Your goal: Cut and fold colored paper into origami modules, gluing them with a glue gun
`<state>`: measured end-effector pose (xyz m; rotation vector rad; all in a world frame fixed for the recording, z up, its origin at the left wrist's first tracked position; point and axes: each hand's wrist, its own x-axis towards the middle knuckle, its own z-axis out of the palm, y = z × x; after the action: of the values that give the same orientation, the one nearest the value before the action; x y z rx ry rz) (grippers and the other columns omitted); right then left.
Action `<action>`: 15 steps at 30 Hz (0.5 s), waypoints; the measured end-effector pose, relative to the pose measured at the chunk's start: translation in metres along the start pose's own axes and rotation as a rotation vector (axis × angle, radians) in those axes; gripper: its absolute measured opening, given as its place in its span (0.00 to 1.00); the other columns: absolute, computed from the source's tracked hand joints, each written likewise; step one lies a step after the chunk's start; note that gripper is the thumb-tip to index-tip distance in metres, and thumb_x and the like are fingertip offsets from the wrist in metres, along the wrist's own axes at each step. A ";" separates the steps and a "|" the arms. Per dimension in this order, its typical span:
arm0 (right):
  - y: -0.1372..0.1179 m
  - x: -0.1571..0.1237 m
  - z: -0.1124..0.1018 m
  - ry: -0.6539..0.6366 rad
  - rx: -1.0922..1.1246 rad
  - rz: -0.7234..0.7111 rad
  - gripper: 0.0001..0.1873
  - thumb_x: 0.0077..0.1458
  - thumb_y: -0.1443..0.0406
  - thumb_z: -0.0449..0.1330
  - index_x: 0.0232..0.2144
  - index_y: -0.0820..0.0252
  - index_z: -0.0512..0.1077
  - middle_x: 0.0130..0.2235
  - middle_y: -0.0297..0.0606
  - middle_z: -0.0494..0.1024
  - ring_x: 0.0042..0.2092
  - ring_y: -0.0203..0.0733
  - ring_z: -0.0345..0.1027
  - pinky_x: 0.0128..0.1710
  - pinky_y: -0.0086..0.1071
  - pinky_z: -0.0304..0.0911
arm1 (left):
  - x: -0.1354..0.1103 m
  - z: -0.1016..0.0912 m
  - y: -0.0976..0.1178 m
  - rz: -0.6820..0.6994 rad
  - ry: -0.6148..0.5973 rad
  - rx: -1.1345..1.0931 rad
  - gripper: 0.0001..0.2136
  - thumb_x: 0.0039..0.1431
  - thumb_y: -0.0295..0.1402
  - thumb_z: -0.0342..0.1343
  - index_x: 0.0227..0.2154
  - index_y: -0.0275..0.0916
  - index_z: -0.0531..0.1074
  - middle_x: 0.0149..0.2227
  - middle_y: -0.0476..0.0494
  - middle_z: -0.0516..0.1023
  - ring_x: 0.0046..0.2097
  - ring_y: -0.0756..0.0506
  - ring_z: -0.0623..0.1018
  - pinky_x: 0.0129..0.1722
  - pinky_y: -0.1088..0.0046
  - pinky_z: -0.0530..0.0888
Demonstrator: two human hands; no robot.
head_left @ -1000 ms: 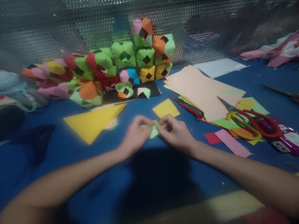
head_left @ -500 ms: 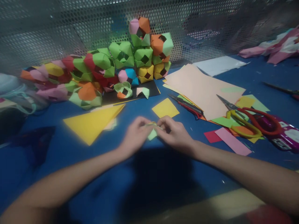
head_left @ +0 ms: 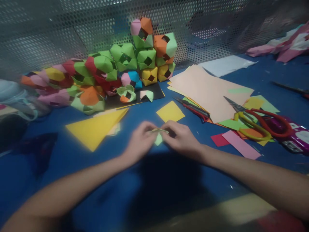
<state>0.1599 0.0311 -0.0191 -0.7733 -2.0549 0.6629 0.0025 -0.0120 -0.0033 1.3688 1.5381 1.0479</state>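
Both hands pinch one small piece of folded light green paper (head_left: pixel 158 139) at the middle of the blue table. My left hand (head_left: pixel 142 138) is closed on its left side, and my right hand (head_left: pixel 178 136) is closed on its right side. Fingers and thumbs cover much of the paper; a pale green tip shows below them and a thin edge above. Just beyond my hands lies a yellow paper square (head_left: pixel 170 111). To the left of them is a large folded yellow paper triangle (head_left: pixel 96 129), resting partly over pale paper pieces.
Colourful folded paper balls (head_left: pixel 124 56) are stacked along a perforated metal panel (head_left: pixel 96 25). To the right lie beige paper sheets (head_left: pixel 207 90), a red-handled cutter (head_left: pixel 195 111), scissors (head_left: pixel 253 124), pink paper strips (head_left: pixel 241 145) and a purple shiny object (head_left: pixel 296 138).
The folded paper has tilted slightly between my fingers, so its upper edge now shows as a thin line. My hands have barely moved. The whole view has shifted a little.
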 end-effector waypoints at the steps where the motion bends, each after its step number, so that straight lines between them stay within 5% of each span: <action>1: 0.000 0.000 0.000 0.007 -0.013 -0.024 0.05 0.54 0.70 0.53 0.28 0.60 0.67 0.26 0.33 0.72 0.26 0.32 0.63 0.27 0.25 0.58 | 0.000 0.000 0.000 0.000 -0.012 -0.004 0.07 0.52 0.35 0.57 0.33 0.38 0.69 0.31 0.49 0.73 0.33 0.49 0.72 0.33 0.74 0.68; 10: -0.001 -0.002 0.003 -0.031 -0.005 -0.006 0.04 0.55 0.67 0.54 0.28 0.59 0.68 0.25 0.32 0.71 0.25 0.31 0.61 0.26 0.25 0.57 | 0.001 -0.001 -0.002 0.026 0.012 0.099 0.04 0.49 0.32 0.55 0.24 0.38 0.66 0.25 0.53 0.69 0.29 0.51 0.68 0.31 0.75 0.65; 15: 0.001 -0.003 0.005 0.002 -0.004 -0.022 0.07 0.54 0.69 0.53 0.25 0.60 0.67 0.24 0.33 0.72 0.25 0.31 0.62 0.26 0.25 0.57 | -0.001 -0.001 -0.002 0.072 -0.008 0.162 0.02 0.49 0.31 0.55 0.26 0.39 0.68 0.25 0.54 0.70 0.28 0.52 0.66 0.29 0.77 0.65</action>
<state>0.1579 0.0287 -0.0242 -0.7521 -2.0602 0.6461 0.0013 -0.0131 -0.0052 1.5474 1.6069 0.9770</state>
